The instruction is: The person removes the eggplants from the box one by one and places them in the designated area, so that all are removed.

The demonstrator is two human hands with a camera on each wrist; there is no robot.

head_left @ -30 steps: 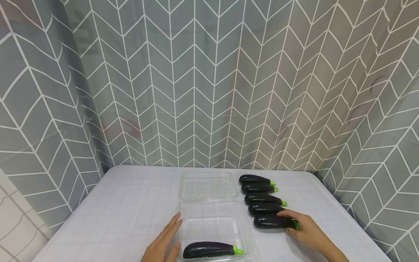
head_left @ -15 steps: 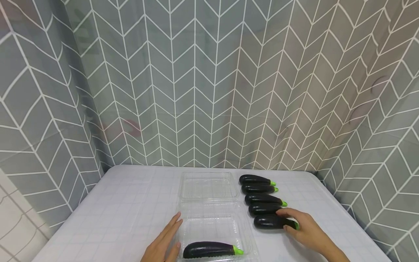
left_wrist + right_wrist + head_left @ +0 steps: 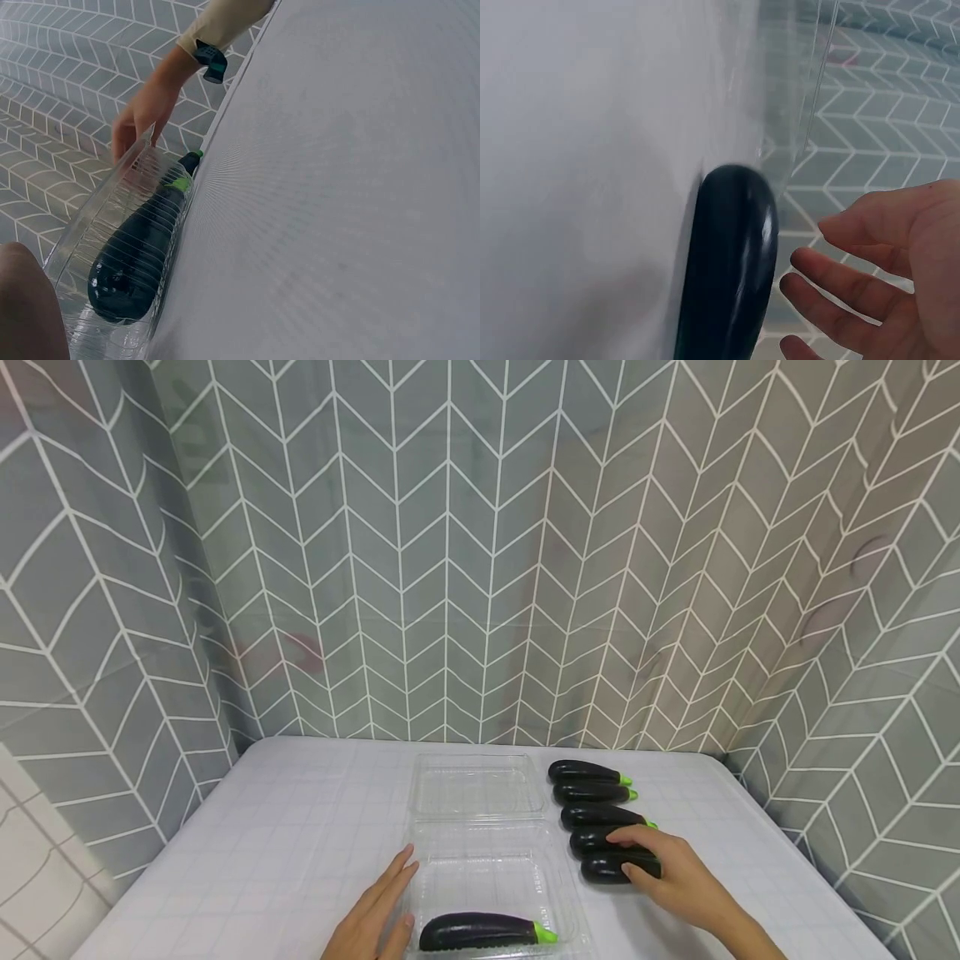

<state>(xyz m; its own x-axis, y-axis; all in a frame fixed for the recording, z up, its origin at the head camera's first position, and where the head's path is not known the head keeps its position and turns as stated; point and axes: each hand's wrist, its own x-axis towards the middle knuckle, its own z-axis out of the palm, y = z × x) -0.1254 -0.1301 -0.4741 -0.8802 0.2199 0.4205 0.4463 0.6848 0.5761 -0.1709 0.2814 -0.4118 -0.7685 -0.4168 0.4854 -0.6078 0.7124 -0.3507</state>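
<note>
In the head view my left hand (image 3: 371,914) lies along the left edge of a clear hinged plastic container (image 3: 480,852), fingers straight. One dark eggplant (image 3: 480,931) with a bright green stem lies inside, along the container's near side; the left wrist view shows this eggplant (image 3: 135,259) through the ribbed wall. My right hand (image 3: 678,872) arches over the nearest eggplant (image 3: 603,868) of a row on the right, covering its stem end. From the right wrist, the thumb and spread fingers (image 3: 847,281) stand apart, with no eggplant between them, while a dark eggplant (image 3: 731,262) stretches beside them.
Several more eggplants lie stacked in a column behind the nearest one, among them the farthest eggplant (image 3: 581,770). The container's lid (image 3: 480,789) lies open toward the back. A white cloth covers the table (image 3: 300,827); a grey patterned curtain (image 3: 480,568) surrounds it.
My right hand has shifted left along the nearest eggplant, from its stem end toward its middle, with thumb and fingers farther apart. The left hand and the eggplants stay where they were.
</note>
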